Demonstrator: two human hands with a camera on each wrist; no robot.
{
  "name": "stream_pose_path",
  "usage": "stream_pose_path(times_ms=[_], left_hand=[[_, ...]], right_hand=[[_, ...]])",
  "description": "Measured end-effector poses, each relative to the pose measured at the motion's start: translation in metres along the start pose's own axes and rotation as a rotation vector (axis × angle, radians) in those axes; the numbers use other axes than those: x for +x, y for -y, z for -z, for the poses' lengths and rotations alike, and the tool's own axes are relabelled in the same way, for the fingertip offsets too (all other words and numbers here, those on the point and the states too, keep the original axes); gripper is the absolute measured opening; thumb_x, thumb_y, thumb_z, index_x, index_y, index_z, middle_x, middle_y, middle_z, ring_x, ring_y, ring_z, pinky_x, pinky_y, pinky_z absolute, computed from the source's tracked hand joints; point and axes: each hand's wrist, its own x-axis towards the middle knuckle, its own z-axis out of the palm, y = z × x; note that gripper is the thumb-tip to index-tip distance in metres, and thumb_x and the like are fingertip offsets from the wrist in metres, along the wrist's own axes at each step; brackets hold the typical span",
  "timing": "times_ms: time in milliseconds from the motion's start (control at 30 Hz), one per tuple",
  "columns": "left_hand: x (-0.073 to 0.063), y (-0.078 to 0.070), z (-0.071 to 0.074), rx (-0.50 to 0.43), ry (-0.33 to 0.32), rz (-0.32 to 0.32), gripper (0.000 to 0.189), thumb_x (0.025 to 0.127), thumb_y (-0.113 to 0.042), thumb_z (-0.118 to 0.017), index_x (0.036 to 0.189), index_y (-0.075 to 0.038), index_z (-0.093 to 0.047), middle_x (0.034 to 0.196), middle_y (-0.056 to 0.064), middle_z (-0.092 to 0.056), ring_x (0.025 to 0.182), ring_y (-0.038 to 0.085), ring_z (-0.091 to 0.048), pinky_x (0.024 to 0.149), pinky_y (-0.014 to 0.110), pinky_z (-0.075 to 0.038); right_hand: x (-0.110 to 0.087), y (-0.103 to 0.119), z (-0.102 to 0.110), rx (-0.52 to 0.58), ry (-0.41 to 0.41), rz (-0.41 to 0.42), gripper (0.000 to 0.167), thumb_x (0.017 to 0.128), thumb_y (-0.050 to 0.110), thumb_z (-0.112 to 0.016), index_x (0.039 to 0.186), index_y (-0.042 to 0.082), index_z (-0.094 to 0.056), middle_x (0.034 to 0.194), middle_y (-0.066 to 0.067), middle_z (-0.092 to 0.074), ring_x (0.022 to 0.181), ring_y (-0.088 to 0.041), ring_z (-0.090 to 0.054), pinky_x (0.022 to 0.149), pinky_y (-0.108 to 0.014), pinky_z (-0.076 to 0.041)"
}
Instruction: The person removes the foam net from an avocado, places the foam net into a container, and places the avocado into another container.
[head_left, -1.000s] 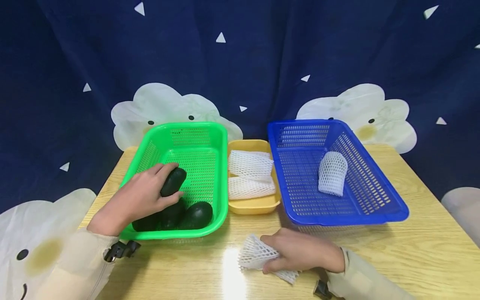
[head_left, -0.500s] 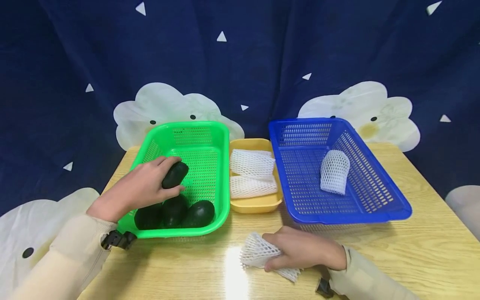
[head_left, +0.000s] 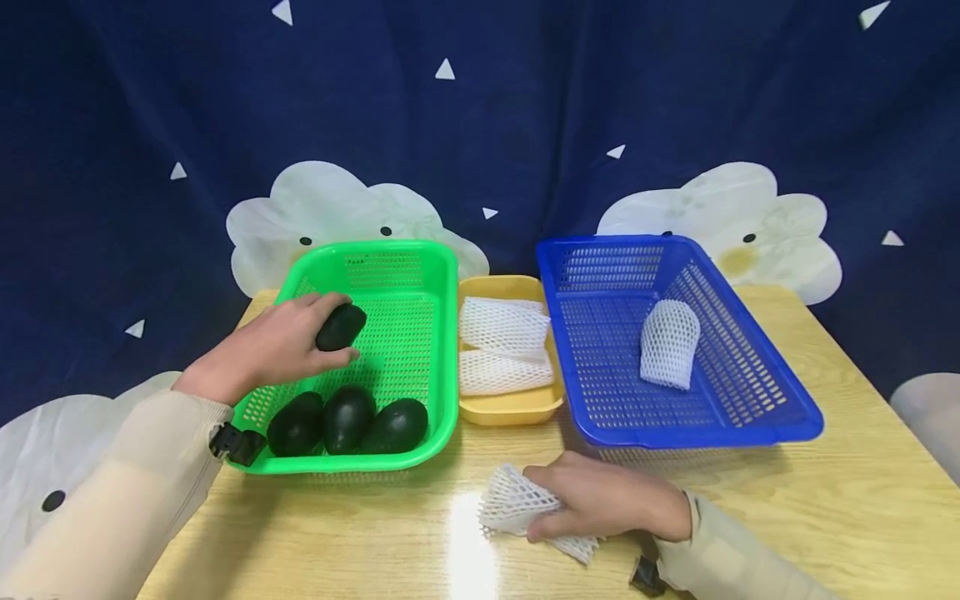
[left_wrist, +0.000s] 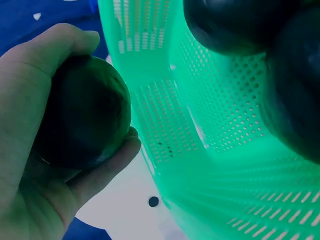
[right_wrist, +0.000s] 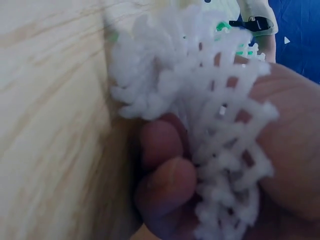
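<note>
My left hand (head_left: 288, 342) grips a dark avocado (head_left: 342, 326) above the green basket (head_left: 445, 367), thumb and fingers curled round its sides. In the left wrist view the avocado (left_wrist: 90, 112) fills the grasp. Three more dark avocados (head_left: 350, 419) lie along the basket's near end. Low over the table's front, my right hand (head_left: 592, 497) holds a white foam net sleeve (head_left: 513, 504). The right wrist view has the fingers (right_wrist: 167, 185) curled round the bunched netting (right_wrist: 220, 120), its frayed mouth facing up. Part of the sleeve is hidden in the palm.
A yellow tray (head_left: 510, 414) with folded foam net sleeves (head_left: 504, 350) stands between the baskets. Inside the blue basket (head_left: 693, 435) at right lies a net-covered piece (head_left: 670, 344). The wooden table (head_left: 360, 533) meets a dark blue curtain (head_left: 517, 100) behind.
The left hand has risen and moved slightly back with the avocado, away from the three others, which now show more fully. The right hand keeps its hold on the net sleeve, nearly still.
</note>
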Motion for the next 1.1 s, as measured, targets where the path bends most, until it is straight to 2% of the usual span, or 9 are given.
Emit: stream_pose_path(times_ms=[233, 300, 433, 533, 600, 700, 800, 933, 1100], left_hand=[[0.022, 0.006, -0.007, -0.024, 0.062, -0.029, 0.066, 0.092, -0.042, -0.073, 0.141, -0.003, -0.051, 0.122, 0.018, -0.066, 0.096, 0.027, -0.063, 0.078, 0.041, -0.054], [0.026, 0.008, -0.008, -0.022, 0.078, -0.02, 0.067, 0.092, -0.041, -0.073, 0.142, -0.002, -0.051, 0.123, 0.019, -0.066, 0.098, 0.028, -0.064, 0.08, 0.043, -0.055], [0.03, 0.014, -0.01, -0.006, 0.117, 0.014, 0.073, 0.092, -0.043, -0.072, 0.146, 0.001, -0.048, 0.135, 0.024, -0.062, 0.114, 0.036, -0.063, 0.093, 0.05, -0.054], [0.033, 0.02, -0.012, -0.003, 0.148, 0.026, 0.072, 0.092, -0.043, -0.072, 0.144, 0.002, -0.049, 0.129, 0.023, -0.064, 0.111, 0.035, -0.063, 0.092, 0.049, -0.054], [0.034, 0.024, -0.014, -0.015, 0.188, 0.037, 0.066, 0.092, -0.042, -0.074, 0.138, 0.001, -0.052, 0.117, 0.018, -0.067, 0.1, 0.03, -0.063, 0.084, 0.044, -0.053], [0.035, 0.028, -0.018, -0.021, 0.254, 0.043, 0.064, 0.092, -0.041, -0.075, 0.135, 0.001, -0.053, 0.11, 0.016, -0.067, 0.094, 0.027, -0.062, 0.08, 0.042, -0.051], [0.035, 0.031, -0.019, -0.012, 0.321, 0.071, 0.073, 0.093, -0.043, -0.073, 0.143, 0.003, -0.047, 0.126, 0.023, -0.066, 0.111, 0.037, -0.065, 0.091, 0.049, -0.054], [0.036, 0.033, -0.02, 0.009, 0.43, 0.114, 0.084, 0.094, -0.047, -0.071, 0.151, 0.005, -0.038, 0.143, 0.034, -0.056, 0.132, 0.051, -0.055, 0.103, 0.061, -0.049], [0.033, 0.035, -0.022, 0.022, 0.518, 0.141, 0.085, 0.091, -0.045, -0.074, 0.148, 0.007, -0.038, 0.138, 0.034, -0.057, 0.13, 0.051, -0.056, 0.102, 0.06, -0.05]], right_hand=[[-0.006, -0.004, -0.001, 0.01, -0.022, 0.025, 0.027, 0.094, 0.049, -0.07, 0.095, 0.025, -0.059, 0.077, 0.02, -0.053, 0.066, 0.008, -0.045, 0.062, -0.01, -0.046], [-0.006, -0.004, -0.001, 0.003, -0.027, 0.041, 0.027, 0.094, 0.05, -0.069, 0.094, 0.025, -0.059, 0.077, 0.021, -0.052, 0.066, 0.009, -0.044, 0.061, -0.009, -0.044], [-0.004, -0.003, 0.0, -0.012, -0.028, 0.058, 0.028, 0.095, 0.05, -0.069, 0.093, 0.024, -0.058, 0.076, 0.021, -0.05, 0.066, 0.009, -0.043, 0.061, -0.008, -0.043], [-0.003, -0.003, 0.0, -0.017, -0.027, 0.058, 0.028, 0.094, 0.05, -0.069, 0.093, 0.024, -0.059, 0.076, 0.021, -0.051, 0.065, 0.008, -0.043, 0.061, -0.008, -0.043], [-0.002, -0.003, -0.001, -0.024, -0.028, 0.057, 0.028, 0.094, 0.05, -0.07, 0.093, 0.024, -0.059, 0.076, 0.021, -0.052, 0.066, 0.008, -0.044, 0.061, -0.008, -0.043], [0.0, -0.003, -0.002, -0.027, -0.026, 0.054, 0.029, 0.094, 0.051, -0.07, 0.093, 0.024, -0.059, 0.076, 0.021, -0.051, 0.066, 0.008, -0.044, 0.061, -0.008, -0.043], [0.001, -0.003, -0.003, -0.034, -0.028, 0.051, 0.03, 0.094, 0.052, -0.069, 0.092, 0.024, -0.057, 0.074, 0.02, -0.047, 0.065, 0.008, -0.041, 0.059, -0.009, -0.041], [0.001, -0.003, -0.002, -0.034, -0.032, 0.043, 0.032, 0.095, 0.053, -0.068, 0.09, 0.024, -0.054, 0.073, 0.02, -0.041, 0.065, 0.007, -0.037, 0.057, -0.01, -0.039], [0.002, -0.003, -0.003, -0.026, -0.029, 0.044, 0.032, 0.095, 0.052, -0.067, 0.09, 0.025, -0.054, 0.072, 0.02, -0.038, 0.064, 0.007, -0.036, 0.057, -0.01, -0.038]])
